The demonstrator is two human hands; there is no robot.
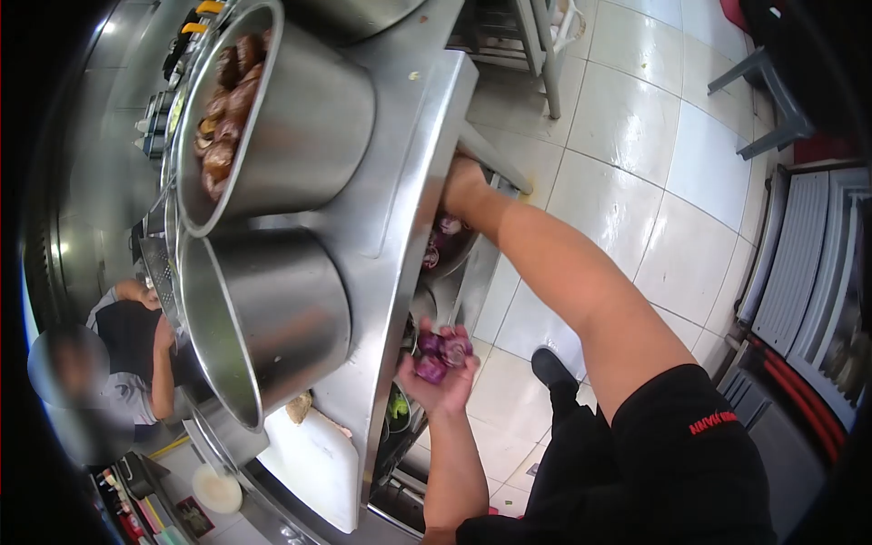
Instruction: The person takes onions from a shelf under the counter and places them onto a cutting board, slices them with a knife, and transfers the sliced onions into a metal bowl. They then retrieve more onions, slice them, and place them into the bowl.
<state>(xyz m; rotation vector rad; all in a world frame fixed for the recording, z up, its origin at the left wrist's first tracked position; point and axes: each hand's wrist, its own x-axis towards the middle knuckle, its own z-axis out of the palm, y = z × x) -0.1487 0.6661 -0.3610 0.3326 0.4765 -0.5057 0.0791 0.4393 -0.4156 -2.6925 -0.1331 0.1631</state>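
Fingers of the left hand [438,391] curl loosely around a small cluster of purple onions [456,351], grasping them from below with the palm turned up. That cupped shape probably suits several round pieces at once, since a pinch would secure only one; the bent tips seem to act as a rim against rolling. Behind these fingers, the left forearm [454,477] runs back toward the body, the wrist fairly straight. Farther ahead of them, the right hand [465,184] reaches in beneath the bench [397,163], its arm [581,282] stretched long; the edge hides its fingers, so whether they grip anything I cannot tell. Just beside that wrist, other onions [451,224] lie below the benchtop, presumably kept low to leave the surface for bigger vessels. To the left of the cupped fingers, green vegetables [399,409] sit low, partly covered by the edge. Higher and farther left, two deep metal pots [304,127] stand side by side, likely on the bench because of their bulk; nearer the body lies a white board [313,468]
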